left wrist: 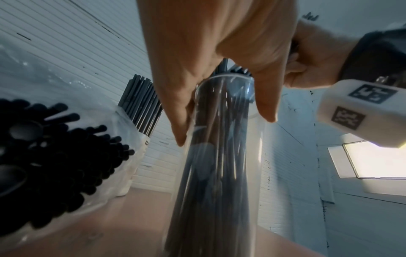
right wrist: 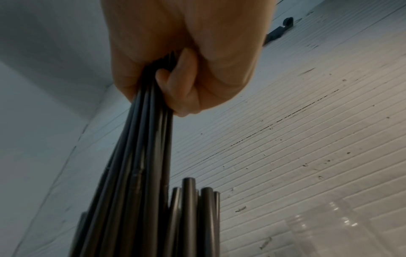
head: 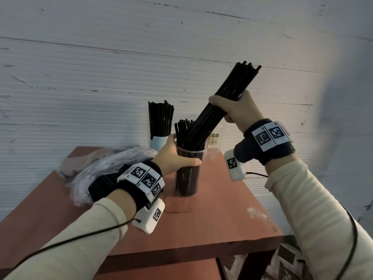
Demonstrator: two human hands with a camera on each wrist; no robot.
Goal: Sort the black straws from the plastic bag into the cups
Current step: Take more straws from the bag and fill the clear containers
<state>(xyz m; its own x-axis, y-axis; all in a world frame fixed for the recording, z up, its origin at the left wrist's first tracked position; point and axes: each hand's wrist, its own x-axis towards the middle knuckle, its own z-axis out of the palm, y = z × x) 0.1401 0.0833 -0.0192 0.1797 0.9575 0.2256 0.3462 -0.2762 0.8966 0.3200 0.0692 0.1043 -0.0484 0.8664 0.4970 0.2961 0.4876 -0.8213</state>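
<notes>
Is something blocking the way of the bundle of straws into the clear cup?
Only the straws already standing in the clear cup crowd its mouth; the bundle in the right hand enters beside them.

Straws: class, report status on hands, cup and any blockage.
Left hand grips clear cup. Right hand grips straw bundle, lower ends at cup mouth. Cup already crowded with straws.

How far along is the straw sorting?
Done: the blue cup at the back already stands full of straws. In hand: the left hand steadies the clear cup, partly filled, while the right hand feeds a bundle into it at a slant. Left: the bag beside it holds many more black straws.
</notes>
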